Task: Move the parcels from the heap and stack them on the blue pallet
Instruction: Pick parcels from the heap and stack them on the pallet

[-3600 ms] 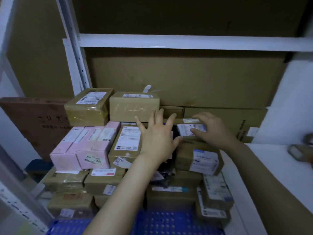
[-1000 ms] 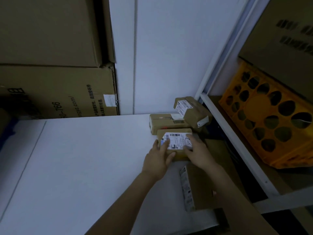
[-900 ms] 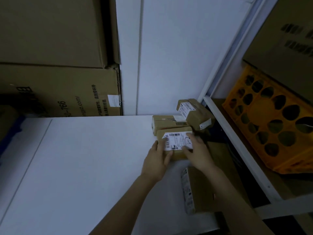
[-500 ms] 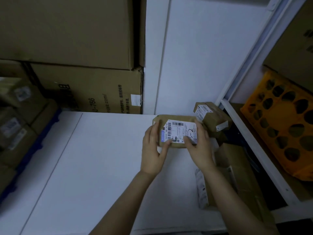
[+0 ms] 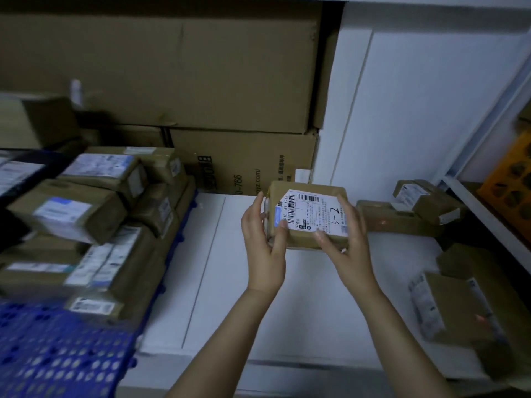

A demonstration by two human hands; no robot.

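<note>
Head camera looked down on big cardboard cartons (image 5: pixel 172 67) standing beyond the fingertips, against the back. Left of the fingers lay the blue pallet (image 5: pixel 57 357), its stack of parcels (image 5: pixel 86 214) blurred. A white platform (image 5: pixel 224 282) spread beneath the hands. Right of the fingers sat the heap (image 5: pixel 402 222). Between both palms, held up off the platform, was a brown parcel (image 5: pixel 310 214) (label up, "3-2" handwritten): left hand (image 5: pixel 263 254) and right hand (image 5: pixel 349 248) each curled fingers round a side edge.

Only one cam here, worn on the person's head: wide-angle, tipped forward and down, close over the parcel (image 5: pixel 310 214), blue pallet (image 5: pixel 57 354) at the left edge.
</note>
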